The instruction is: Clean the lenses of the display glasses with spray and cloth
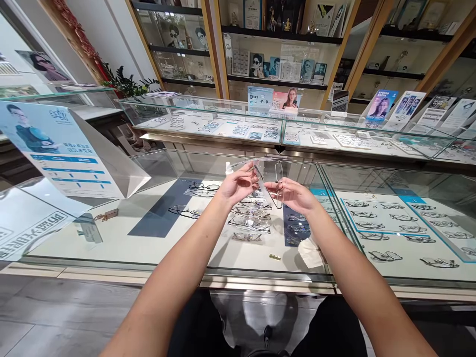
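Observation:
A pair of thin-framed eyeglasses [278, 172] is held up in the air above the glass counter, its lenses turned partly edge-on. My left hand [240, 184] pinches it at the upper left, fingers closed. On the other side, the fingers of my right hand [296, 195] close around the lower part of the frame. Below the hands, rows of eyeglasses [249, 224] lie in the display case. A white bottle [228, 169] stands just behind my left hand. Near my right wrist lies a cream cloth [311, 253], with a small gold-coloured piece [275, 257] to its left.
A large tent-shaped sign [70, 148] stands on the counter at left, with a small brown item [106, 214] in front of it. More eyeglasses [385, 256] fill the case at right. Behind runs a second glass display counter [219, 116], with shelves beyond.

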Available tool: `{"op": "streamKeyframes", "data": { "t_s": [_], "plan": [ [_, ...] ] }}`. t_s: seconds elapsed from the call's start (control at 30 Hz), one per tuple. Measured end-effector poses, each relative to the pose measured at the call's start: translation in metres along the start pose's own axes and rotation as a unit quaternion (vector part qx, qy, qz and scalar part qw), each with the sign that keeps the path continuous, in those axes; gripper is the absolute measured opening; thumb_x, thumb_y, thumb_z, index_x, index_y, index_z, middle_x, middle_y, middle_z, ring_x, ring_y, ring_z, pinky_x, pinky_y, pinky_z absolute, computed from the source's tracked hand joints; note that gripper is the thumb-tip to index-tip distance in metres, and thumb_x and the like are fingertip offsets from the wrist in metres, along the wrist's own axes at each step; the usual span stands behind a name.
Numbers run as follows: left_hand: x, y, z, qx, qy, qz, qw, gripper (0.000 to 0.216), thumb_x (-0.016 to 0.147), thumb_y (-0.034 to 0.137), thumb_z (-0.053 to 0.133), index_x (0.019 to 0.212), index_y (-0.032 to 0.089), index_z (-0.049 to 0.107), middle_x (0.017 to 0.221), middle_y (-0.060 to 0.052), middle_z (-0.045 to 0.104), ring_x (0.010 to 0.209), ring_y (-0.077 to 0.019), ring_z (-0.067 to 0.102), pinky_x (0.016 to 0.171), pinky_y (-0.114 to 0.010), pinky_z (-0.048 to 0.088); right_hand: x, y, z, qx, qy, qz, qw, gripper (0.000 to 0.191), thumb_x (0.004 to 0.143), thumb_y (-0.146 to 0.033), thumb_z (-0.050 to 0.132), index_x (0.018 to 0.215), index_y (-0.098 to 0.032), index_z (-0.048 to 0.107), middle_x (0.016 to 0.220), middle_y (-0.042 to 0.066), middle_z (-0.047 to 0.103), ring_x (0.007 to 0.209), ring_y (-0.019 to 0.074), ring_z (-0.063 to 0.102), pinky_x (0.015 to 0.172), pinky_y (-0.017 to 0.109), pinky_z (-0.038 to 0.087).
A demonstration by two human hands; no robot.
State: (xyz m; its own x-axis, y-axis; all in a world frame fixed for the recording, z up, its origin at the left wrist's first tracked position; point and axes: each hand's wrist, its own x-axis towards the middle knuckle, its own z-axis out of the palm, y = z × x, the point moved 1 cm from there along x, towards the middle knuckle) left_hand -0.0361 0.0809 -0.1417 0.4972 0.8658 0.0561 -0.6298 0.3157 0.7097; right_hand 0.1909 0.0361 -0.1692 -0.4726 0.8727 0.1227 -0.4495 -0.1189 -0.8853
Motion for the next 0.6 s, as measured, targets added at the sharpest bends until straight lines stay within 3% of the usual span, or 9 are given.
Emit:
{"op": "streamKeyframes", "data": {
  "t_s": [0.1,0.23,0.37,0.6],
  "plan": [
    [0.002,-0.003,-0.003,0.025,0.000,0.022,0.999,0.054,0.069,0.014,0.085,0.122,0.018,0.071,0.084,0.002,0.068,0.070,-0.0115,0.064,0.066,-0.026,0.048,-0.003,-0.002,0.003,0.001,-0.017,-0.007,1.000,0.028,0.087,-0.042,0.089,0.085,-0.027,0.065,0.137,0.008,0.082,0.128,0.0219,0.074,0.108,0.038,0.056],
    [0.006,-0.006,-0.005,0.075,0.054,0.048,0.995,0.047,0.073,0.027,0.096,0.110,0.019,0.069,0.080,0.004,0.066,0.069,-0.0105,0.064,0.064,-0.024,0.048,-0.004,-0.003,0.006,0.008,-0.025,-0.014,1.000,0.031,0.084,-0.043,0.093,0.090,-0.027,0.067,0.145,0.008,0.079,0.130,0.0215,0.074,0.107,0.037,0.056],
    [0.009,-0.009,-0.004,0.120,0.081,0.059,0.988,0.039,0.075,0.028,0.097,0.098,0.019,0.067,0.079,0.004,0.065,0.068,-0.0087,0.062,0.062,-0.021,0.045,-0.004,-0.006,0.007,-0.001,-0.005,-0.048,0.999,0.035,0.080,-0.044,0.097,0.089,-0.027,0.069,0.145,0.006,0.078,0.135,0.0217,0.072,0.111,0.038,0.056],
    [0.013,-0.009,-0.005,0.133,0.150,0.065,0.978,0.036,0.072,0.028,0.096,0.093,0.017,0.068,0.079,0.003,0.064,0.067,-0.0082,0.058,0.057,-0.021,0.038,-0.005,-0.014,0.005,-0.011,0.048,-0.110,0.993,0.043,0.073,-0.047,0.102,0.085,-0.028,0.066,0.142,0.003,0.078,0.141,0.0237,0.067,0.119,0.043,0.053]
  ]
}}
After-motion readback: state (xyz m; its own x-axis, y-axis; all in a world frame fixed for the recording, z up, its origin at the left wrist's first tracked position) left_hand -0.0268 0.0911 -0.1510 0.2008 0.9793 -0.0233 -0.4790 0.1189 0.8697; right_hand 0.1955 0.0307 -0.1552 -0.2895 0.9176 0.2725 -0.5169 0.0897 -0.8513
